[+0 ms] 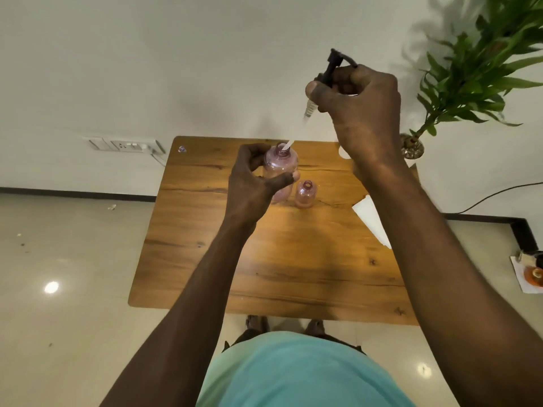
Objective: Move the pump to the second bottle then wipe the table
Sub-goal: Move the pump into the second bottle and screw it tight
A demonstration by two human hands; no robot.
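Seen from the head camera, looking down, a wooden desk (264, 259) stands against a pale wall, with two clear pink bottles on it. The left hand (252, 183) wraps the larger bottle (280, 165), its fingers (249, 151) curled round the far side and the thumb across the front, clamped on the body. This bottle stands upright with its neck open. It looks see-through and I cannot tell whether any liquid is in it.

The right hand (358, 110) is raised well above the desk and is closed tight on the black pump (333, 64), whose head sticks up above the knuckles. Below the hand the pump's clear ribbed stem and thin white tube (286, 146) slant down to the left, and the tube's lower end sits in the open mouth of the larger bottle. The rest of the pump is clear of that bottle.

The smaller bottle (306, 195) stands just beside the larger one, to its right and nearer the person, upright, uncapped, with nothing in its neck.

A white cloth or paper (373, 221) lies at the desk's right edge, partly hidden by the right forearm. A potted plant (470, 69) stands on the right beyond the desk.
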